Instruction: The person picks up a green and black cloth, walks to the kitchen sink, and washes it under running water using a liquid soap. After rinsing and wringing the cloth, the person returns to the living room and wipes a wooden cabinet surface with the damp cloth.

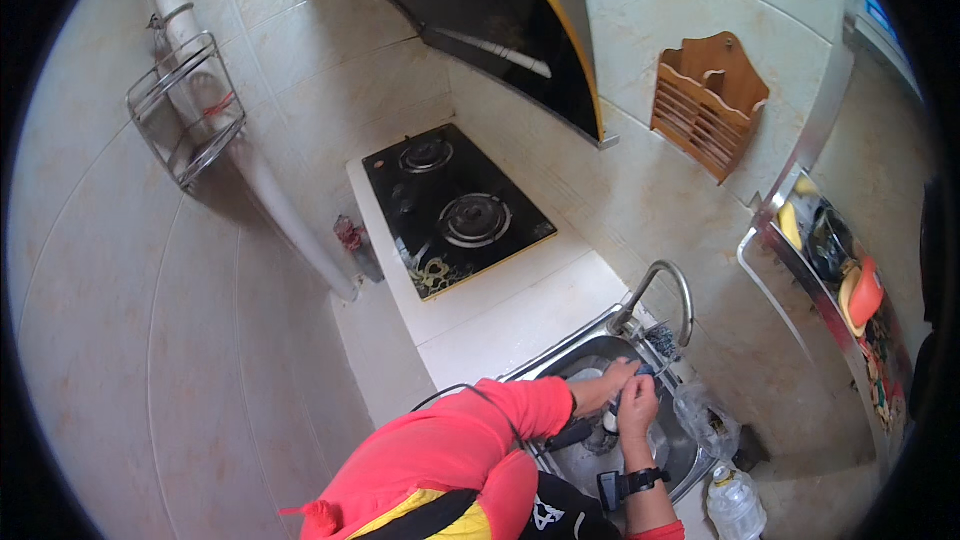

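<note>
Both my hands are over the stainless steel sink (686,457), close together. From the left reaches my left hand (619,375), its fingers closed around a dark blue and white item (613,417), perhaps cloth. My right hand (639,403), with a black band and device at the wrist, grips the same item just beside it. The fingers hide much of it, so its exact kind is unclear. Beneath the hands lie a pale dish (586,375), a grey scrubber-like thing (600,441) and a dark object (570,435). A curved metal faucet (684,289) arches behind them.
A black gas cooktop (517,240) is set in the white counter (510,307), below a range hood (517,22). Right of the sink are a crumpled clear plastic bag (705,420) and a clear plastic jug (735,506). A wooden holder (709,105) hangs on the wall.
</note>
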`<move>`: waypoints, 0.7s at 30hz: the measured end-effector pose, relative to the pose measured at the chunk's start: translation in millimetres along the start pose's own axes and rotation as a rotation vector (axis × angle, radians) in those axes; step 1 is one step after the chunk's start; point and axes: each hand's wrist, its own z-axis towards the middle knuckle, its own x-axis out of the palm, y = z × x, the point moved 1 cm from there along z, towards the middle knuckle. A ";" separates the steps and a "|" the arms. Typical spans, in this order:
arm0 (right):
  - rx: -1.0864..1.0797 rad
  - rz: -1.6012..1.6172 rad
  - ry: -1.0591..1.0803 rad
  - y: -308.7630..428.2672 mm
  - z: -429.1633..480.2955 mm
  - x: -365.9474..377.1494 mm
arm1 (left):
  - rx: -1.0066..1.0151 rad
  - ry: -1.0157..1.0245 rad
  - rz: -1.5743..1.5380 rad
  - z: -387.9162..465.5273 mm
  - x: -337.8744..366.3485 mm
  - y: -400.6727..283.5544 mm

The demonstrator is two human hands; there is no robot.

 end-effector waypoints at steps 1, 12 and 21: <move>-0.080 0.001 -0.001 -4.6 -3.9 6.9 | -0.093 0.203 -0.235 3.8 -3.8 -4.7; 0.666 0.940 0.164 -106.7 15.3 18.7 | 0.306 0.285 0.139 -16.3 -19.8 -9.4; 0.667 1.263 -0.028 -74.4 43.6 11.3 | 0.575 0.126 -0.158 -11.3 -23.2 -4.6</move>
